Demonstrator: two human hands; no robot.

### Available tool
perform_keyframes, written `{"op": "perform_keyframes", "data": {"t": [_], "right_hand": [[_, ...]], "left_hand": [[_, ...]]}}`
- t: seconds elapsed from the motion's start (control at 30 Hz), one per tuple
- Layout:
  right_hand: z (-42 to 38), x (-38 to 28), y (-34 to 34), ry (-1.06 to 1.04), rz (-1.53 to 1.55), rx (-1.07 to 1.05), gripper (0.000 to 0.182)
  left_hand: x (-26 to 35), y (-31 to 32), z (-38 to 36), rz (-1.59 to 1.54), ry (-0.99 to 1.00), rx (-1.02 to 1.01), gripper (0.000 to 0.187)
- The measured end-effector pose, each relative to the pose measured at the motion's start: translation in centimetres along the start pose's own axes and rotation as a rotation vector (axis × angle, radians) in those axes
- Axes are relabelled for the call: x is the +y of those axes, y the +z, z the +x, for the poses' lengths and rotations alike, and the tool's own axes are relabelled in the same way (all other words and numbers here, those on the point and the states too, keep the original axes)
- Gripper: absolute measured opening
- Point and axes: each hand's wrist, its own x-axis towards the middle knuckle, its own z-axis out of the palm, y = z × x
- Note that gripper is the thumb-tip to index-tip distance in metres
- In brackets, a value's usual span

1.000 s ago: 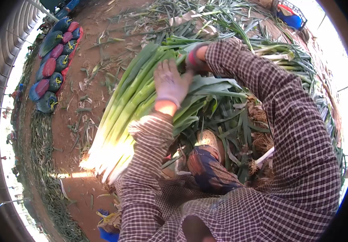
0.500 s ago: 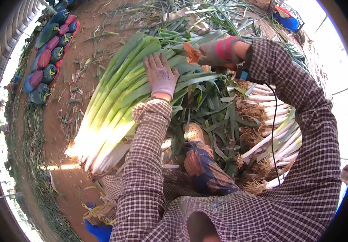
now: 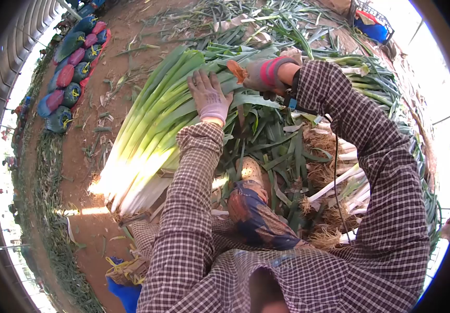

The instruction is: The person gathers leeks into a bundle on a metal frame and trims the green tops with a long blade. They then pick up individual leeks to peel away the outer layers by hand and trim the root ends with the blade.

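Observation:
A big bundle of leeks [image 3: 149,130] lies slantwise in front of me, white root ends at lower left and green leaves at upper right. My left hand [image 3: 210,96], in a pale, soiled glove, presses flat on the leaves with its fingers stretched out. At the leafy end, my right hand [image 3: 269,75], in a grey glove with pink bands, is closed. From its fingers sticks an orange-brown flat piece [image 3: 237,71]; I cannot make out what kind of thing it is. Cut green leaves [image 3: 272,143] lie heaped beneath and beside the hands.
More leeks [image 3: 345,193] with brown roots lie in a pile at right. Tied blue and pink bundles [image 3: 64,75] stand in rows at upper left. A black crate [image 3: 373,23] is at upper right. My shoe [image 3: 251,169] rests among the leaves; a cable [image 3: 336,177] hangs from my right sleeve.
My right hand has moved left and slightly down over the leaves, bringing the orange-brown piece with it. My left hand stays pressed on the bundle, while the view has shifted slightly.

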Motion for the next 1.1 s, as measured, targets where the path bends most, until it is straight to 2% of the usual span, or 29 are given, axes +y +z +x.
{"op": "perform_keyframes", "data": {"t": [0.1,0.17,0.2,0.23,0.3,0.33,0.43,0.67,0.97,1.1], "right_hand": [[-1.4,0.4,1.0,-0.134,0.003,0.159,0.041],[-4.0,-1.1,1.7,-0.133,-0.146,0.233,0.039],[-2.1,0.4,3.1,-0.058,-0.237,0.243,0.038],[-3.2,0.5,3.8,-0.121,-0.107,0.329,0.039],[0.5,3.7,6.0,-0.034,-0.133,0.334,0.043],[0.5,3.9,6.3,-0.046,-0.128,0.337,0.044],[0.8,4.2,6.1,-0.081,-0.118,0.365,0.046],[0.5,3.9,5.4,-0.084,-0.091,0.368,0.044],[0.5,2.0,4.0,-0.053,-0.159,0.321,0.039],[-0.5,2.4,6.0,-0.094,-0.13,0.374,0.04]], "left_hand": [[0.4,0.7,0.2,0.035,-0.03,0.013,0.084],[0.2,0.0,0.1,0.018,-0.008,-0.053,0.086],[0.0,-0.4,0.0,0.007,0.004,-0.084,0.087],[-0.6,-0.1,-0.1,-0.082,0.065,-0.034,0.088],[-2.2,1.1,-0.9,-0.259,0.202,0.056,0.091],[-2.6,0.4,-1.4,-0.198,0.258,0.013,0.097],[-2.0,-0.6,-1.3,-0.062,0.244,-0.047,0.101],[-2.0,1.0,-0.7,-0.098,0.197,-0.002,0.091],[-1.0,1.6,-0.3,-0.179,0.095,0.101,0.06],[-1.1,1.1,-0.6,-0.146,0.095,0.061,0.059]]}}
